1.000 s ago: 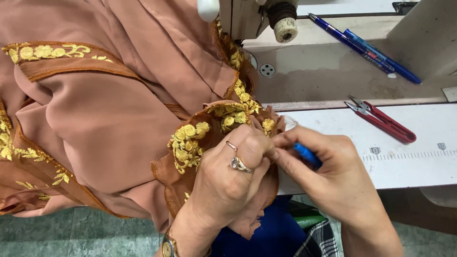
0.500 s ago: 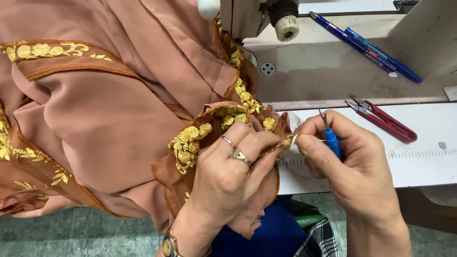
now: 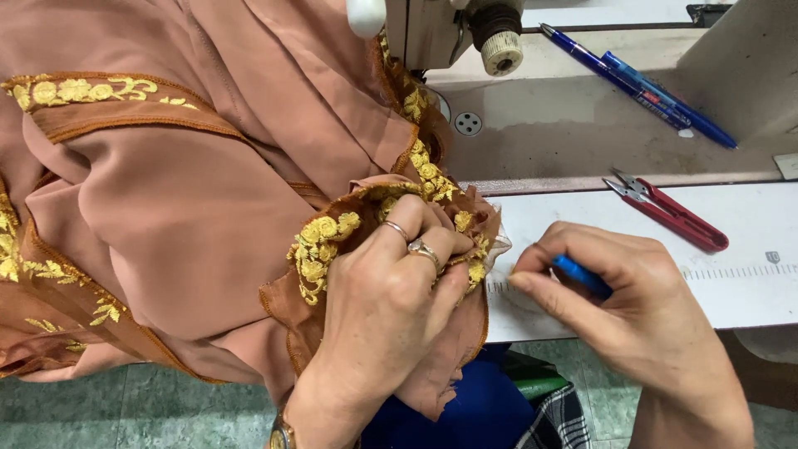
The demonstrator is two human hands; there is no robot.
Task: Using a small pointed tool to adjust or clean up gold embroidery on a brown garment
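The left hand (image 3: 391, 283) bunches a fold of dusty-pink fabric (image 3: 183, 216) edged with yellow floral embroidery (image 3: 320, 249); its fingers are curled shut around the gathered hem, two rings showing. Just beside it, the right hand (image 3: 632, 308) rests on the white table (image 3: 748, 291), fingers pinched closed on a small blue-handled tool (image 3: 582, 276) whose tip is hidden near the cloth's edge. The rest of the fabric spreads leftward and up under the sewing machine (image 3: 440, 33). Farther back lie red thread snips (image 3: 669, 212), then two blue pens (image 3: 640, 79).
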